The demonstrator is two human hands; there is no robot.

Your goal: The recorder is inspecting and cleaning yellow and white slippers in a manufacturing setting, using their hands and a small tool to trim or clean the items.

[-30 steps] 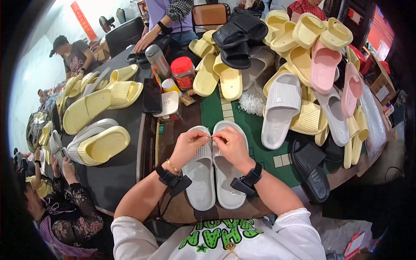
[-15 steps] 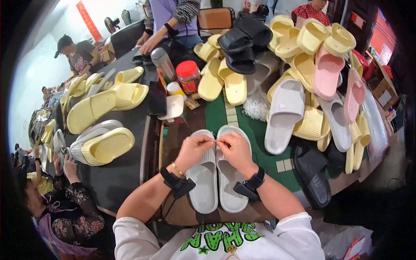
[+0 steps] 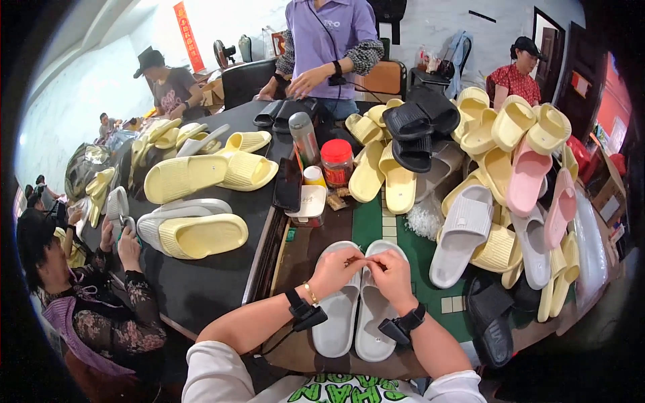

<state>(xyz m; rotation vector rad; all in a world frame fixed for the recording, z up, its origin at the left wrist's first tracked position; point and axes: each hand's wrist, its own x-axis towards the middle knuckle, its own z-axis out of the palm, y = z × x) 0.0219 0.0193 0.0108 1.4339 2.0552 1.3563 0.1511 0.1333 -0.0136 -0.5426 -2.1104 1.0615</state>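
Note:
Side by side in front of me lie a left grey slipper [image 3: 334, 334] and a right grey slipper [image 3: 373, 334], toes pointing away. My left hand [image 3: 338, 270] is closed in a pinch above the left slipper's strap. Opposite it, my right hand [image 3: 391, 277] pinches over the right slipper's strap. The fingertips of both meet at the gap between the two slippers. Whatever they pinch is too small to make out. My hands hide much of both straps.
A pile of yellow, grey, pink and black slippers [image 3: 460, 225] fills the right side. Beyond my hands stand a red-lidded jar [image 3: 336, 163], a grey flask [image 3: 304, 138] and a white container [image 3: 311, 203]. More slippers [image 3: 205, 236] lie on the black table [image 3: 201, 289]. Co-workers sit and stand around.
The view has tilted up and shifted left, so the scene sits lower and further right. My hands keep their fingertips together over the grey slippers.

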